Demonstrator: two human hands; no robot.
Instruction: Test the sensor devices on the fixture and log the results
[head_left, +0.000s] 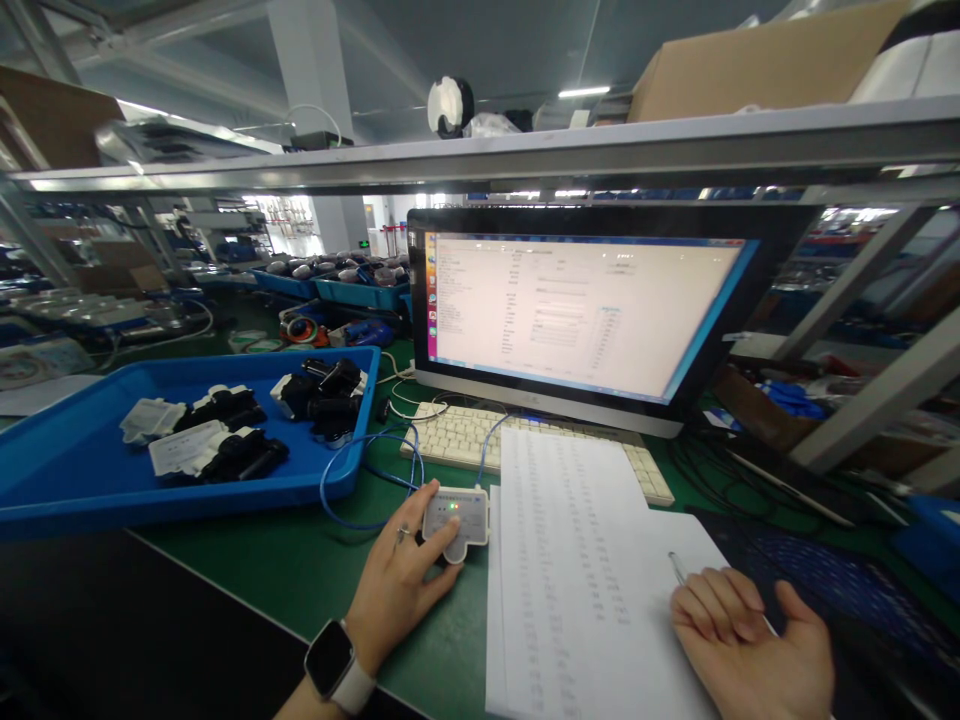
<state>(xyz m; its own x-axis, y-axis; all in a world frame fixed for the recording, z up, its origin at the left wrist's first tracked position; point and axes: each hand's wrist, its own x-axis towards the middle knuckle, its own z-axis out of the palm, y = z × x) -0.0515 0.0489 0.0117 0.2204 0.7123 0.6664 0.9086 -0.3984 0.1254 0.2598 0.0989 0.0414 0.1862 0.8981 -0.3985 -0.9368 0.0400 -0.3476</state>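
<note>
My left hand point(405, 565), with a watch on its wrist, is closed around a small white electronic box point(469, 525) on the green bench. Its fingers lie over the left side and face, next to lit green and red lights. Blue cables lie by the box, and one runs up from its top edge. My right hand point(750, 635) rests at the right edge of the printed sheets point(570, 580), palm turned up and fingers curled. A pen point(677, 567) sticks out past these fingers; the rest of it is hidden behind them. Columns of text and some handwritten marks cover the paper.
A blue tray point(67, 440) at left holds several black-and-white devices point(232, 450). A monitor point(585, 310) stands behind a keyboard point(457, 435), partly covered by paper. A shelf point(525, 150) spans above. A dark mat point(840, 590) lies at right.
</note>
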